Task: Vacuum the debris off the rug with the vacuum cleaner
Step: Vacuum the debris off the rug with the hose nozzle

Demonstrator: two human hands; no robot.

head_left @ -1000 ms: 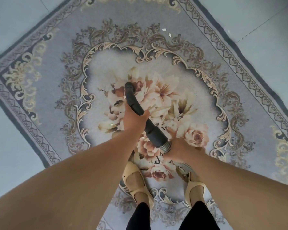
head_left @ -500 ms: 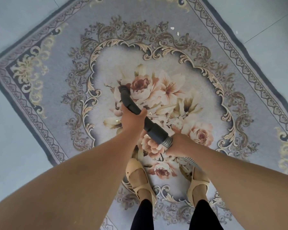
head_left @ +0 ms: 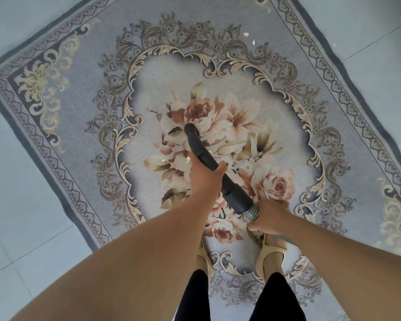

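A grey rug (head_left: 83,93) with a floral centre lies on the floor. The black vacuum nozzle tube (head_left: 196,144) points down at the pink flowers in the middle. My left hand (head_left: 204,176) grips the tube partway along. My right hand (head_left: 267,216) grips the ribbed grey hose (head_left: 251,210) where it joins the tube. Small white debris bits (head_left: 252,41) lie near the rug's far edge, and tiny pale flecks (head_left: 188,159) sit beside my left hand. The vacuum's body is out of view.
Pale floor tiles (head_left: 21,205) surround the rug. My feet in beige sandals (head_left: 270,253) stand on the rug's near part, below my arms. One white speck (head_left: 333,44) lies on the tile past the rug's right border.
The view has shifted so the rug sits lower and more to the right in frame. The nozzle tip has moved a little towards the flower cluster's middle. Both hands keep their hold.
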